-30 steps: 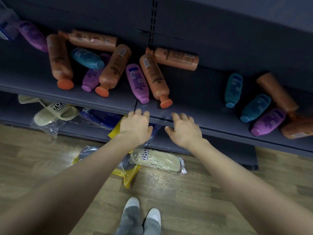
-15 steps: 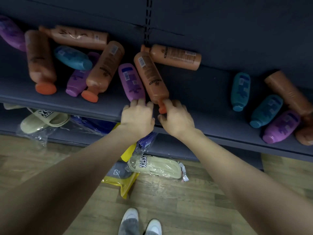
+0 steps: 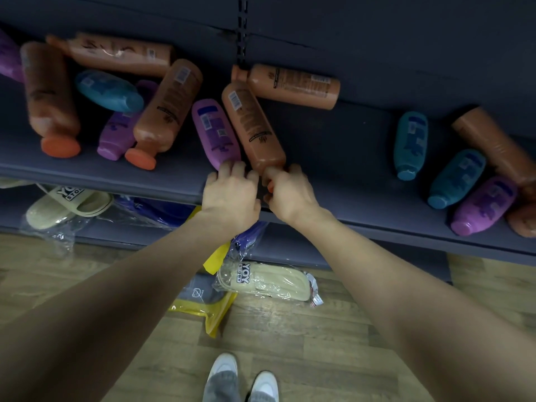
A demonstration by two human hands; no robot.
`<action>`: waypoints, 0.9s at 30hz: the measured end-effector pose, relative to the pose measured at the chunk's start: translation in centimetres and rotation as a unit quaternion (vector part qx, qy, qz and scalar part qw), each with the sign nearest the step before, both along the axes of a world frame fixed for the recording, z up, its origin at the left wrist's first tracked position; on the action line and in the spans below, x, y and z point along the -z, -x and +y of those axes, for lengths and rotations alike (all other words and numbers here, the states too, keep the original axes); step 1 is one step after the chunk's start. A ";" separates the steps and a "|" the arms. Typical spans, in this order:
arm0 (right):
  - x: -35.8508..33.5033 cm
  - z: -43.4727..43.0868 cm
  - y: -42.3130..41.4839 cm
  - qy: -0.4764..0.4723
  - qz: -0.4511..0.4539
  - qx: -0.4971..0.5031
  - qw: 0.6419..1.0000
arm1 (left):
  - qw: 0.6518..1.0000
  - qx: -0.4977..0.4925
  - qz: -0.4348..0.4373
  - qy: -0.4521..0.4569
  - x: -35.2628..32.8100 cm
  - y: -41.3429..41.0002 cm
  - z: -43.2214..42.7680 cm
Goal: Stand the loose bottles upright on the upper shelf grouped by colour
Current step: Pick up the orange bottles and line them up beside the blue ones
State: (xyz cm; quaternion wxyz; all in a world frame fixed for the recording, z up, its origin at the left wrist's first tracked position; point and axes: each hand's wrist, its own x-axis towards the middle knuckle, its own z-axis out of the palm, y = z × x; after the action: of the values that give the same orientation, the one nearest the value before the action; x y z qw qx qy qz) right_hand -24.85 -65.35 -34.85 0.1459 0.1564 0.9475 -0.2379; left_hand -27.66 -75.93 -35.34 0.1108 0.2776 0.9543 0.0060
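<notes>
Several orange, purple and teal bottles lie on their sides on the dark upper shelf (image 3: pixel 333 158). At the middle, a purple bottle (image 3: pixel 214 132) and an orange bottle (image 3: pixel 252 126) lie side by side, caps toward me. My left hand (image 3: pixel 230 195) has its fingers curled over the purple bottle's cap end. My right hand (image 3: pixel 288 191) grips the orange bottle's cap, a sliver of orange showing under the thumb. Another orange bottle (image 3: pixel 293 86) lies crosswise against the back panel.
A heap of bottles (image 3: pixel 113 94) fills the shelf's left side; teal (image 3: pixel 410 143), purple (image 3: pixel 483 206) and orange bottles lie at the right. On the lower shelf and wooden floor are bagged slippers (image 3: pixel 264 281) and a beige slide (image 3: pixel 68 204). My shoes (image 3: pixel 240 378) stand below.
Both hands have come up from the shelf's front edge onto the cap ends of the two middle bottles. The view has shifted slightly right.
</notes>
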 end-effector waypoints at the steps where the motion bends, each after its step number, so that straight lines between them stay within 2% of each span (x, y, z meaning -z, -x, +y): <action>1: -0.2 0.0 -0.3 0.007 0.007 0.009 1.000 | 1.000 0.001 0.001 0.001 0.0 -0.1 -0.1; 10: -4.6 0.5 -1.6 0.021 0.146 0.088 0.985 | 1.000 0.002 0.008 0.014 -1.1 -1.3 -0.2; 14: -6.6 0.7 -2.5 0.030 0.180 0.120 0.976 | 1.000 -0.011 0.007 -0.003 -1.9 -1.9 -0.2; 18: -8.4 1.0 -4.1 0.038 0.211 0.137 0.967 | 0.997 -0.049 -0.018 -0.063 -2.8 -2.9 0.4; 24: -11.9 1.5 -6.7 0.056 0.216 0.153 0.963 | 0.977 -0.093 -0.071 -0.176 -4.9 -4.7 1.8; 27: -13.8 1.8 -8.3 0.063 0.207 0.162 0.963 | 0.972 -0.092 -0.081 -0.203 -6.2 -5.4 2.0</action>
State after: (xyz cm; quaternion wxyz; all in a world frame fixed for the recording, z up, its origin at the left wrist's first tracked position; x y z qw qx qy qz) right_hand -16.57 -63.57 -21.06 -0.0839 0.2453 0.9023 -0.3445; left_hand -22.22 -73.94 -29.10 0.1280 0.2039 0.9424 0.2321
